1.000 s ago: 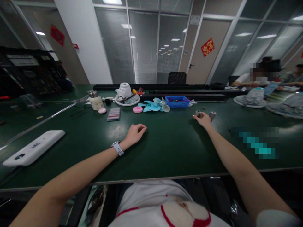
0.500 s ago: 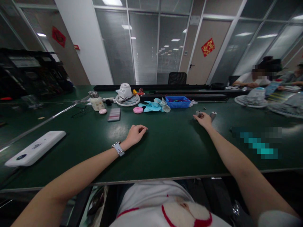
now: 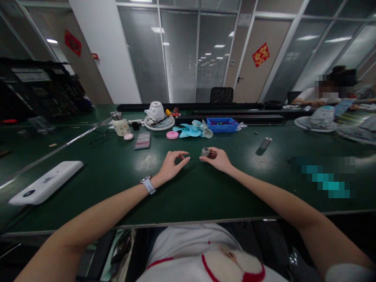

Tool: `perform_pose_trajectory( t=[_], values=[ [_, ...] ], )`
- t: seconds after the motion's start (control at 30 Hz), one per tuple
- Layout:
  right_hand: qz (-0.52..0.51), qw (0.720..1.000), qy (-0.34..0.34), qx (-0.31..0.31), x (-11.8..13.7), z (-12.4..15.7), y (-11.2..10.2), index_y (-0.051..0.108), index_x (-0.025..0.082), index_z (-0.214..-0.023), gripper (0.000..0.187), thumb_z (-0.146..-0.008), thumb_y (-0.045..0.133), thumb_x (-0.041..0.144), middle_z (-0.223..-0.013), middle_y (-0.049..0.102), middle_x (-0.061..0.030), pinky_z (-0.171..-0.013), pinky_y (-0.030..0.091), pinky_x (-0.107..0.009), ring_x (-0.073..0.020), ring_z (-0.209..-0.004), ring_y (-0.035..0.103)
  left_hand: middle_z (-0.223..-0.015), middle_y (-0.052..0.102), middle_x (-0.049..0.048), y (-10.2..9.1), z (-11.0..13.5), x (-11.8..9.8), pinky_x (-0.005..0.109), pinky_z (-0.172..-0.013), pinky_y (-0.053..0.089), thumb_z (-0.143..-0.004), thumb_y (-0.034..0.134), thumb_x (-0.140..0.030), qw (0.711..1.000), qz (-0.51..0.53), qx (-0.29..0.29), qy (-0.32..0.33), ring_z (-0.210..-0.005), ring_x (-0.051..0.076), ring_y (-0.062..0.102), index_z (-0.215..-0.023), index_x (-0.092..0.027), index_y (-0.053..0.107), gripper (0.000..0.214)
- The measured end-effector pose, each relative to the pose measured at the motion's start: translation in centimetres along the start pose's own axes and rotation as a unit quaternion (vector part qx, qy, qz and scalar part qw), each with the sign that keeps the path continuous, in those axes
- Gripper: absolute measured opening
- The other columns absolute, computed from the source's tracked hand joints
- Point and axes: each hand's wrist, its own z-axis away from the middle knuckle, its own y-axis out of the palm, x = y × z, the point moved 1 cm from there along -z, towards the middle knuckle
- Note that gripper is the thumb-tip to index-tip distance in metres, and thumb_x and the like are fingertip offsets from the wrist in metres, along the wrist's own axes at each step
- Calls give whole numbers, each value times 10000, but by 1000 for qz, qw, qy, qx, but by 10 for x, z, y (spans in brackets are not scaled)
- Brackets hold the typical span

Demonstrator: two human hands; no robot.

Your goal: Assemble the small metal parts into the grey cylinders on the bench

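My right hand [image 3: 217, 158] grips a small grey metal cylinder [image 3: 205, 152] between thumb and fingers, over the middle of the green table [image 3: 188, 196]. The cylinder is upright, its round top showing; its exact kind is unclear. To its left, my left hand [image 3: 175, 161] is open, with thumb and forefinger apart and pointing towards the cylinder. Nothing is between those fingers, and a watch [image 3: 147, 185] is on that wrist. A second metal cylinder [image 3: 266, 143] stands farther right, away from both hands.
Behind my hands are light-blue fan blades [image 3: 192, 129], a pink round piece [image 3: 172, 135], a blue bin [image 3: 222, 125] and a white fan part [image 3: 155, 111]. A long white device [image 3: 48, 182] lies at left. Someone [image 3: 311, 98] sits at the far right.
My right hand has carried the metal cylinder left to the middle, leaving the second cylinder in full view. My left hand has opened its fingers, moving little.
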Motion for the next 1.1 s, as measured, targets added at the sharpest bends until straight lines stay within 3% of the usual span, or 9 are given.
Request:
perform_pose_trajectory(
  t=[0.07, 0.17, 0.5, 0.67, 0.8, 0.9, 1.0, 1.1],
  values=[
    [-12, 999, -3, 34, 15, 14, 22, 689, 204, -1060, 470, -658, 842, 394, -988, 756, -63, -831, 576, -404, -222, -874, 716, -1059, 693, 40, -1, 1, -5, 334, -847, 434, -914, 556, -491, 1000, 10, 1, 17, -1031, 223, 547, -1237, -265, 649, 406],
    [3, 997, -30, 73, 27, 26, 37, 699, 214, -1060, 462, -663, 841, 404, -946, 753, -35, -800, 571, -379, -217, -834, 712, -1084, 691, 41, 0, 2, -8, 347, -905, 417, -925, 557, -465, 999, 16, 1, 42, -1056, 221, 541, -1244, -274, 659, 386],
    [26, 991, -87, 98, 25, 29, 39, 683, 189, -1075, 446, -731, 782, 456, -931, 730, -38, -750, 544, -327, -199, -824, 687, -1006, 719, 37, 13, -4, -7, 382, -920, 406, -897, 615, -435, 997, 41, -6, 66, -1018, 221, 568, -1015, -258, 758, 256],
    [24, 991, -81, 102, 27, 29, 39, 674, 179, -1071, 460, -719, 794, 449, -940, 731, -47, -772, 552, -340, -203, -835, 691, -977, 739, 28, 3, -10, -17, 364, -876, 432, -896, 611, -436, 997, 45, -44, 44, -967, 215, 584, -971, -251, 761, 250],
    [21, 992, -77, 101, 28, 29, 37, 669, 190, -1101, 476, -713, 802, 431, -995, 735, -50, -794, 556, -341, -196, -848, 695, -987, 754, 33, -8, -15, -10, 359, -849, 435, -899, 600, -448, 996, 26, -86, 10, -944, 216, 593, -993, -246, 765, 277],
    [26, 992, -74, 103, 30, 30, 38, 669, 182, -1114, 483, -715, 803, 419, -994, 736, -54, -796, 558, -344, -196, -850, 694, -977, 767, 27, -7, -17, 7, 394, -894, 401, -891, 608, -451, 999, -11, -43, 12, -927, 219, 618, -976, -254, 776, 272],
    [29, 992, -68, 104, 31, 32, 39, 678, 183, -1102, 468, -714, 807, 410, -976, 740, -54, -793, 561, -349, -200, -851, 695, -936, 778, 16, 1, -15, 23, 418, -906, 382, -887, 605, -447, 998, -47, 44, 10, -915, 228, 634, -955, -282, 788, 255],
    [29, 994, -60, 84, 28, 27, 33, 690, 193, -1096, 458, -704, 816, 392, -995, 748, -53, -811, 568, -361, -205, -865, 701, -909, 777, 19, 5, -13, 29, 422, -892, 381, -882, 601, -472, 993, -72, 87, 15, -914, 239, 634, -975, -299, 789, 272]
  ],
)
